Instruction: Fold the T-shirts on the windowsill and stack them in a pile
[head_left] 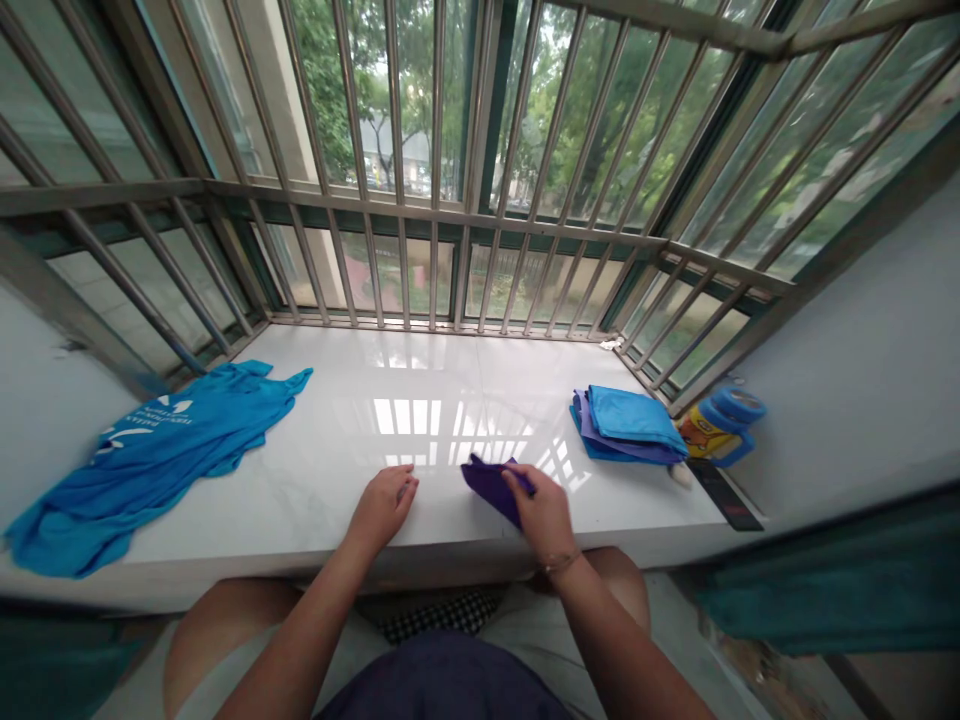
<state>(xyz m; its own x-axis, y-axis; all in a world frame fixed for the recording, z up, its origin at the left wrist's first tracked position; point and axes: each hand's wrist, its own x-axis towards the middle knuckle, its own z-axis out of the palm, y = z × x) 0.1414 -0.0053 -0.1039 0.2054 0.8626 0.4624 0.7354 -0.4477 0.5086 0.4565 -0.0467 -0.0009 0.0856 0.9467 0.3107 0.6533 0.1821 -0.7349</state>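
Closest to me, my lap filled the bottom of the view: dark fabric (442,685) over my legs, with a scrap of black-and-white checked cloth (442,615) just beyond it. My forearms reached forward from there to the front of a polished white window ledge (322,480).

My right hand (544,517), a thin bracelet (561,563) at its wrist, was on a purple cloth (491,488). Its fingers (521,482) were drawn narrow and pinched a bunched fold, with the cloth lying on the ledge near the front edge. My left hand (382,507) held nothing. Its fingers (401,485) were loosely curled and rested on the ledge just beside the cloth, not touching it.

To my right lay a folded stack of blue and purple garments (626,425). Past it stood a yellow-and-blue cup (720,425), with a flat black strip (724,495) on the ledge nearby. To my left, a blue T-shirt (150,465) with white print lay spread and rumpled. Beyond everything, steel window bars (450,130) crossed the glass, with green trees (585,100) outside.
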